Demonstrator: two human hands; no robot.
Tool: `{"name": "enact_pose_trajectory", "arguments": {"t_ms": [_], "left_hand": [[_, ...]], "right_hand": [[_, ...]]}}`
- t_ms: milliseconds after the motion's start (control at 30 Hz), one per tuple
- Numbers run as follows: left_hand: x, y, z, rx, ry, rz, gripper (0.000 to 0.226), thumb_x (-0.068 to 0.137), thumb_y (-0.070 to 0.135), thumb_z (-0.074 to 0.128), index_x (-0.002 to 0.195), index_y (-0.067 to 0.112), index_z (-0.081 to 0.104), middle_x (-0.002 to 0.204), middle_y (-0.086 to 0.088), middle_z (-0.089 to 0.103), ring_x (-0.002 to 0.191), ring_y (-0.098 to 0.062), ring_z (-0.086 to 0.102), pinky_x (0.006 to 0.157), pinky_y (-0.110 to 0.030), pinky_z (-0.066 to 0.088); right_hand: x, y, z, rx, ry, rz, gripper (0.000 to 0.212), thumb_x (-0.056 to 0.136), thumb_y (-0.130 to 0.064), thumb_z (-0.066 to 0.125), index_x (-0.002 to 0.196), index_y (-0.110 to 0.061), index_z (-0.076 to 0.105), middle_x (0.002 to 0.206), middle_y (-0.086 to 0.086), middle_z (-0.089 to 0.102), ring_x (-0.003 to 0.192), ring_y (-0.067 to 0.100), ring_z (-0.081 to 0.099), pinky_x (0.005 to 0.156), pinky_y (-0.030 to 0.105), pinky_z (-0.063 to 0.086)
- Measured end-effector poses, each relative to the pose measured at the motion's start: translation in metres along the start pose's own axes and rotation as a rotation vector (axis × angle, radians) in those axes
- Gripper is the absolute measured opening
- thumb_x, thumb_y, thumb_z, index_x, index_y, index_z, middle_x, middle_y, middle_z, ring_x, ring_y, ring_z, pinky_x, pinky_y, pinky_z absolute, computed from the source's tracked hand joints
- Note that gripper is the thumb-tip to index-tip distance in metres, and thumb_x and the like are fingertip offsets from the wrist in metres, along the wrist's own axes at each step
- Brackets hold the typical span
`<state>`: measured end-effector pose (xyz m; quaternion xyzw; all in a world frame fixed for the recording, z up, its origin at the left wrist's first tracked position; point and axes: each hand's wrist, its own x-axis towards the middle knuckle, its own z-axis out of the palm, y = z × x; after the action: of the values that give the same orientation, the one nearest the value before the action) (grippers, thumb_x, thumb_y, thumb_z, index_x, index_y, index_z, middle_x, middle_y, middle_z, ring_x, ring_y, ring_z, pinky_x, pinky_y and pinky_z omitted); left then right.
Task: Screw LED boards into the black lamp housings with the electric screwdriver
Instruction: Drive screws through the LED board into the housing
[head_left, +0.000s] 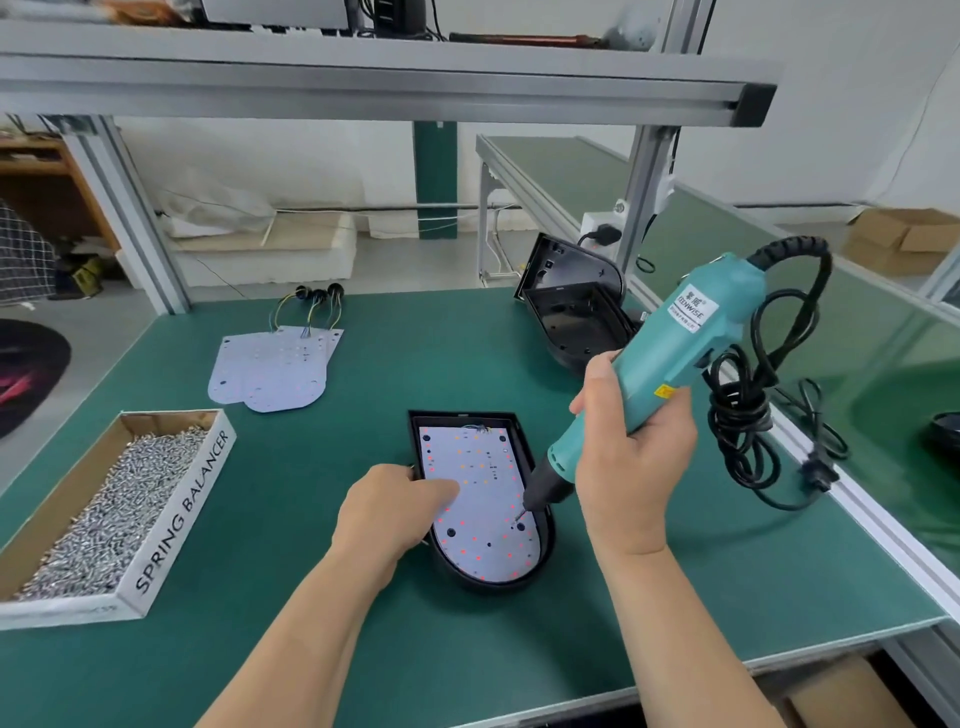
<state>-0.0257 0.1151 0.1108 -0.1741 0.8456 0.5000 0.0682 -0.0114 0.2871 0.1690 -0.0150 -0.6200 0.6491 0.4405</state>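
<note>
Green table (363, 649) under an aluminium shelf frame. Near the front edge lies a black lamp housing (543, 551), long axis running away from the person, with an LED board (483, 499) seated inside. Left hand (389, 512) presses flat fingers on the board's left side. Right hand (631, 457) grips a teal electric screwdriver (675, 358), tilted down-left, its bit at a hole on the board's right edge.
</note>
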Motion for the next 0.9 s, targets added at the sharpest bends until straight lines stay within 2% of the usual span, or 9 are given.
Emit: {"name": "enact_pose_trajectory", "arguments": {"t_ms": [267, 400, 500, 567, 700, 800, 900], "left_hand": [[0.001, -0.002, 0.000, -0.011, 0.014, 0.004, 0.036, 0.065, 0.027, 0.068, 0.059, 0.017, 0.034, 0.044, 0.010, 0.034, 0.054, -0.020, 0.031, 0.055, -0.026, 0.023], [0.000, -0.001, 0.001, -0.002, 0.028, -0.004, 0.042, 0.071, 0.024, 0.071, 0.059, 0.017, 0.031, 0.037, 0.013, 0.030, 0.052, -0.019, 0.030, 0.053, -0.025, 0.022], [-0.001, 0.000, 0.000, -0.007, 0.021, -0.003, 0.041, 0.070, 0.026, 0.071, 0.058, 0.016, 0.033, 0.040, 0.012, 0.032, 0.053, -0.020, 0.031, 0.054, -0.025, 0.023], [-0.001, 0.000, -0.001, -0.014, 0.012, -0.002, 0.036, 0.065, 0.029, 0.069, 0.059, 0.016, 0.035, 0.049, 0.007, 0.036, 0.055, -0.020, 0.032, 0.056, -0.026, 0.024], [-0.001, 0.000, -0.001, -0.017, -0.001, -0.010, 0.034, 0.065, 0.028, 0.068, 0.060, 0.016, 0.036, 0.054, 0.004, 0.037, 0.057, -0.020, 0.032, 0.057, -0.027, 0.024], [-0.003, 0.002, -0.001, -0.010, -0.017, -0.013, 0.028, 0.057, 0.032, 0.063, 0.063, 0.016, 0.040, 0.059, 0.001, 0.040, 0.061, -0.021, 0.032, 0.060, -0.030, 0.025], [-0.003, 0.002, -0.002, -0.008, -0.024, -0.017, 0.029, 0.054, 0.034, 0.061, 0.065, 0.016, 0.041, 0.062, 0.000, 0.041, 0.062, -0.021, 0.033, 0.062, -0.031, 0.026]], "right_hand": [[-0.023, 0.003, 0.005, -0.006, -0.081, 0.025, 0.026, 0.086, -0.037, 0.065, 0.085, -0.012, 0.059, 0.066, 0.001, 0.062, 0.061, 0.020, 0.060, 0.062, 0.031, 0.050], [-0.025, 0.003, 0.008, -0.026, -0.091, 0.008, 0.028, 0.086, -0.039, 0.065, 0.088, -0.012, 0.059, 0.066, 0.003, 0.062, 0.061, 0.025, 0.061, 0.061, 0.042, 0.052], [-0.025, 0.003, 0.009, -0.039, -0.087, 0.010, 0.027, 0.086, -0.039, 0.065, 0.087, -0.013, 0.059, 0.066, 0.003, 0.062, 0.061, 0.026, 0.061, 0.062, 0.046, 0.053], [-0.024, 0.003, 0.009, -0.041, -0.086, 0.017, 0.026, 0.085, -0.039, 0.065, 0.087, -0.015, 0.059, 0.066, 0.003, 0.063, 0.061, 0.026, 0.061, 0.062, 0.047, 0.053], [-0.024, 0.004, 0.009, -0.048, -0.099, 0.000, 0.023, 0.086, -0.038, 0.066, 0.086, -0.016, 0.059, 0.065, 0.002, 0.062, 0.059, 0.023, 0.060, 0.060, 0.044, 0.052], [-0.024, 0.004, 0.009, -0.048, -0.105, -0.012, 0.025, 0.086, -0.038, 0.065, 0.087, -0.014, 0.060, 0.066, 0.004, 0.062, 0.060, 0.025, 0.060, 0.060, 0.043, 0.052], [-0.024, 0.003, 0.010, -0.059, -0.103, -0.021, 0.025, 0.086, -0.038, 0.065, 0.087, -0.014, 0.060, 0.065, 0.001, 0.061, 0.059, 0.022, 0.060, 0.060, 0.037, 0.052]]}}
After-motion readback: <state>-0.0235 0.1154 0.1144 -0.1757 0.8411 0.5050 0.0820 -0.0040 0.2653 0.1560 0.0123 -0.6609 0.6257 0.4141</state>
